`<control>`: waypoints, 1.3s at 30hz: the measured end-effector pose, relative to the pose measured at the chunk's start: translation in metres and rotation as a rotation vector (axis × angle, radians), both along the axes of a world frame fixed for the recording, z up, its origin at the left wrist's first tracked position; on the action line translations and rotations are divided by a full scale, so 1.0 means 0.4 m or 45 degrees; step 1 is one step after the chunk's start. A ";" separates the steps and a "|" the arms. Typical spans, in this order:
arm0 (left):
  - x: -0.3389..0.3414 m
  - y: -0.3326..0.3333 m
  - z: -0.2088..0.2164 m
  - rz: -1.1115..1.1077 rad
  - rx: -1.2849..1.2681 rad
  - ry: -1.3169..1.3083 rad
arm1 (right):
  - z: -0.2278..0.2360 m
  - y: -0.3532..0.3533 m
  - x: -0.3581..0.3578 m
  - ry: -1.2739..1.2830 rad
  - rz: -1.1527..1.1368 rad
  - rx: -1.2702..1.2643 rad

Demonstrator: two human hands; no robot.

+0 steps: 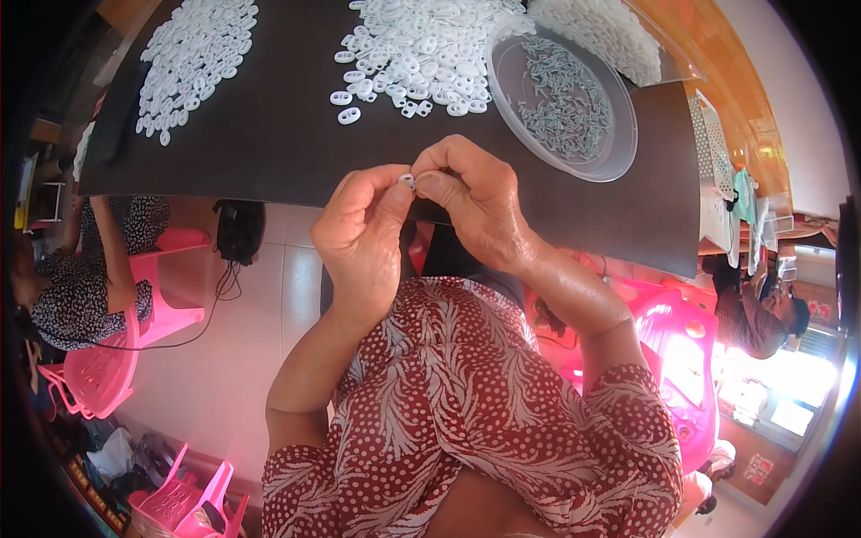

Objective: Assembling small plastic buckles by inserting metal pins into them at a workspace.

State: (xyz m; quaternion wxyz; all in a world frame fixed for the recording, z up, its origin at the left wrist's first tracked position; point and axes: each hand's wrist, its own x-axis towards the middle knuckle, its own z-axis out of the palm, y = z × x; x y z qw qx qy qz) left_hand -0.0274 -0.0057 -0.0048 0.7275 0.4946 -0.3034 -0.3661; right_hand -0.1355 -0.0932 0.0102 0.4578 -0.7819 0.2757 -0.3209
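Observation:
My left hand [361,235] pinches a small white oval plastic piece with holes [407,179] between thumb and fingertips, above the table's near edge. Close against it, my right hand [484,204] is closed in a pinch of thumb and forefinger. Whatever sits between those right fingertips is hidden. Beyond my hands lies a large heap of similar white oval pieces [430,63], a few of them loose at its near side. To its right, a round clear plastic tub [624,143] holds many small grey metal screws [565,103].
A second spread of white pieces [193,58] covers the dark table [269,134] at far left. Behind the tub is a clear tray with whitish translucent parts [601,40]. Pink plastic chairs [103,368] and a seated person [90,278] are at left; another person [753,314] is at right.

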 end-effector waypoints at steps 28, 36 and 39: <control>0.111 0.031 -0.004 0.284 0.052 0.119 | -0.039 -0.136 0.186 0.475 0.136 -1.264; 0.108 0.031 -0.009 0.197 0.031 0.218 | -0.018 -0.095 0.128 0.333 0.176 -0.895; 0.102 0.022 -0.011 0.149 -0.006 0.257 | 0.009 -0.083 0.089 0.099 0.193 -0.018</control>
